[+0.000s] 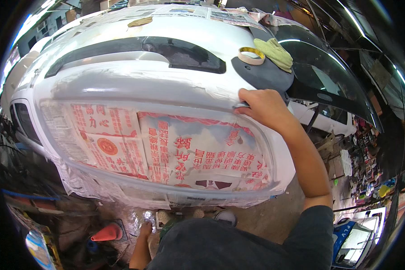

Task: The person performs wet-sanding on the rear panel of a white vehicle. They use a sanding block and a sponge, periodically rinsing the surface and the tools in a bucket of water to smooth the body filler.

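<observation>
My right hand [266, 108] is closed at the upper right corner of the car's masked side window, pressed against the white body. Under its fingertips shows the edge of a small grey sheet [242, 105], likely sandpaper; the rest of it is hidden. The window [162, 144] is covered with red-printed paper and newspaper, framed by greyish tape. Grey primer [121, 92] runs along the panel above it. My left hand [146, 228] hangs low, away from the car, above the wet floor; its fingers are too small to make out.
A tape roll [251, 56] and a yellow-green cloth [274, 54] lie on a dark round part by the raised tailgate [321, 76]. A black trim strip [184, 51] spans the roof edge. An orange cone [107, 231] lies on the floor. Shelves with clutter stand right.
</observation>
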The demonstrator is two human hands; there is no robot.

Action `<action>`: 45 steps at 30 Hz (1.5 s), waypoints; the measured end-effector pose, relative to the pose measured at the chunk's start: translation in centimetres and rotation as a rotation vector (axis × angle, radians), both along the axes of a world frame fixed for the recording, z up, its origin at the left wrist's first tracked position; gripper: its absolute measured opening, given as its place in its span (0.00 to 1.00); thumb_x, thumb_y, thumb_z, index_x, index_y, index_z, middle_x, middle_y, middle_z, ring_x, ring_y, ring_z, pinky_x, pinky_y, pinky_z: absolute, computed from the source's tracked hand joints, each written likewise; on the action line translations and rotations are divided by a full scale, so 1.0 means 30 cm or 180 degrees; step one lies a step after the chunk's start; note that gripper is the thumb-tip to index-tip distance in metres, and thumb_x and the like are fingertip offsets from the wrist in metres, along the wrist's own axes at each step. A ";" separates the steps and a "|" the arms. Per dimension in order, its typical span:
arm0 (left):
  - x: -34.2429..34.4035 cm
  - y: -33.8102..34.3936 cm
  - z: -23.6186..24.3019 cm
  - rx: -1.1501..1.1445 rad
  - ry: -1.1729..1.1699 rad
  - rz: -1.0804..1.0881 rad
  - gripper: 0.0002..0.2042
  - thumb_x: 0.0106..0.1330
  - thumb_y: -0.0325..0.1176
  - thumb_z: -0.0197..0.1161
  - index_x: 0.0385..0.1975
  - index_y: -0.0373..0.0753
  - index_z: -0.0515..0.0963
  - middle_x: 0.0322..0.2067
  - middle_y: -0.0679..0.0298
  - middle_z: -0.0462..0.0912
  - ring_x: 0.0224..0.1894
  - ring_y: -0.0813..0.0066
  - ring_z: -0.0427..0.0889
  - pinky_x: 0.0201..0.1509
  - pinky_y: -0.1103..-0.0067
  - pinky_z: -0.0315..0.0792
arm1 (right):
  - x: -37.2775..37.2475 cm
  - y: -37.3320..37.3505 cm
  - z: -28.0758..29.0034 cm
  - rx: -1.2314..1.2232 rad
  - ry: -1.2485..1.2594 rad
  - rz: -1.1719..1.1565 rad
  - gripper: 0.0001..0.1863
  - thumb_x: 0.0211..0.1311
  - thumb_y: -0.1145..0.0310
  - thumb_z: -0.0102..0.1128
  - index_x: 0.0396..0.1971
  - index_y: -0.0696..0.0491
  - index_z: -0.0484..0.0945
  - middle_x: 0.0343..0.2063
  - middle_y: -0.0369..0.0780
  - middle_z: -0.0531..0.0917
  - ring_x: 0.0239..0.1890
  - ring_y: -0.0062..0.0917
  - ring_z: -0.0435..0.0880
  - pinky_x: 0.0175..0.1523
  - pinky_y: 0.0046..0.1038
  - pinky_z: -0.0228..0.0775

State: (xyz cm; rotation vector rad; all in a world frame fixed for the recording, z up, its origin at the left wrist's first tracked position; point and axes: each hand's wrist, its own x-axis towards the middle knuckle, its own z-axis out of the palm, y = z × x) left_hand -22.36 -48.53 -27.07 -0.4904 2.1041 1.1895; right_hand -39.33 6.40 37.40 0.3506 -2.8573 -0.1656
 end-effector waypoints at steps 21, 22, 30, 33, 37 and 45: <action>-0.031 -0.022 -0.020 -0.0075 0.0110 -0.0803 0.17 0.69 0.44 0.56 0.40 0.35 0.80 0.39 0.51 0.81 0.42 0.55 0.78 0.46 0.65 0.71 | -0.008 -0.094 -0.187 -0.0083 0.1472 0.0357 0.17 0.45 0.64 0.75 0.33 0.48 0.75 0.31 0.36 0.77 0.34 0.30 0.83 0.35 0.34 0.73; -0.039 -0.005 -0.014 0.0110 0.0353 -0.0730 0.12 0.70 0.41 0.56 0.34 0.37 0.77 0.30 0.60 0.77 0.32 0.65 0.75 0.34 0.70 0.68 | 0.007 -0.074 -0.199 0.0041 0.1540 0.0306 0.16 0.46 0.65 0.73 0.32 0.48 0.74 0.30 0.36 0.76 0.33 0.29 0.82 0.34 0.33 0.72; -0.032 -0.035 -0.029 0.0079 -0.0148 -0.0819 0.11 0.71 0.40 0.57 0.34 0.38 0.77 0.23 0.67 0.75 0.22 0.75 0.72 0.23 0.76 0.66 | -0.116 -0.148 -0.260 0.0537 0.2181 0.0730 0.05 0.56 0.66 0.58 0.27 0.46 0.70 0.26 0.35 0.70 0.27 0.27 0.75 0.33 0.32 0.64; -0.042 -0.050 -0.041 0.0049 -0.0033 -0.0695 0.12 0.71 0.41 0.57 0.36 0.36 0.78 0.26 0.65 0.78 0.23 0.74 0.75 0.25 0.75 0.68 | -0.053 -0.062 -0.244 0.0553 0.1971 0.0647 0.06 0.54 0.66 0.60 0.27 0.46 0.70 0.26 0.34 0.70 0.28 0.26 0.74 0.32 0.32 0.63; -0.058 -0.046 -0.043 0.0009 0.0361 -0.0785 0.14 0.70 0.43 0.57 0.37 0.36 0.79 0.27 0.63 0.80 0.24 0.73 0.76 0.25 0.73 0.69 | -0.040 -0.028 -0.229 0.0669 0.2046 0.0783 0.07 0.54 0.66 0.61 0.28 0.46 0.70 0.26 0.34 0.69 0.28 0.26 0.74 0.32 0.31 0.62; -0.043 -0.106 -0.034 -0.0452 -0.0060 -0.0810 0.22 0.67 0.48 0.56 0.43 0.33 0.84 0.41 0.44 0.87 0.48 0.47 0.85 0.55 0.63 0.76 | -0.022 -0.037 -0.250 0.0572 0.1828 0.0512 0.07 0.54 0.66 0.60 0.26 0.46 0.69 0.27 0.35 0.70 0.29 0.28 0.76 0.33 0.32 0.66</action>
